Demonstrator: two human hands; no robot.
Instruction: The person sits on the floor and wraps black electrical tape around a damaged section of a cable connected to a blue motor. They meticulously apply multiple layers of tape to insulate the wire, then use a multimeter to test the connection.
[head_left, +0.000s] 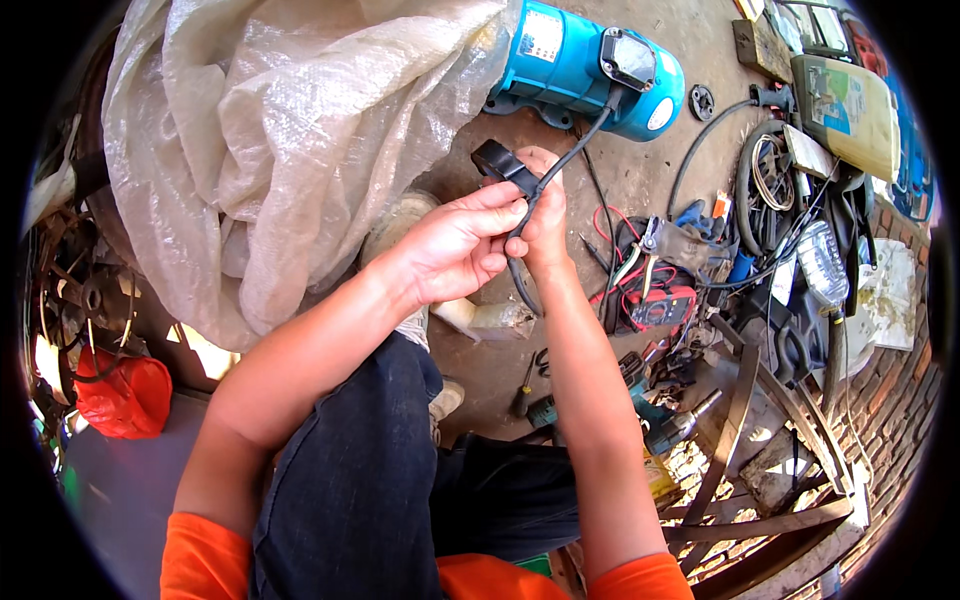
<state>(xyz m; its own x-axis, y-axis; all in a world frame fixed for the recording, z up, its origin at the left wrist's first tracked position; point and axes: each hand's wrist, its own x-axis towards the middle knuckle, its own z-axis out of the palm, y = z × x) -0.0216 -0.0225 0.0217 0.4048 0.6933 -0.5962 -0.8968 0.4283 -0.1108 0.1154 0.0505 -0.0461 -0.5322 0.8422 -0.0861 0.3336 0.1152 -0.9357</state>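
A black cable (578, 146) runs down from the terminal box of a blue electric motor (568, 62) into my two hands. My left hand (462, 240) is closed, its thumb and fingertips pinching the cable. Behind and to the right, my right hand (545, 218) has its fingers curled round the same stretch of cable. A roll of black tape (497, 163) sits at the fingertips, against the cable; which hand bears it I cannot tell. Below the hands the loose end of the cable curves downward.
Translucent plastic sheeting (290, 130) drapes over the left side, by the motor. On the floor to the right lie a red multimeter (662, 305), pliers (650, 240), gloves (700, 222) and coiled cable. Farther right stand a yellowish jerrycan (848, 115) and a metal frame (735, 430).
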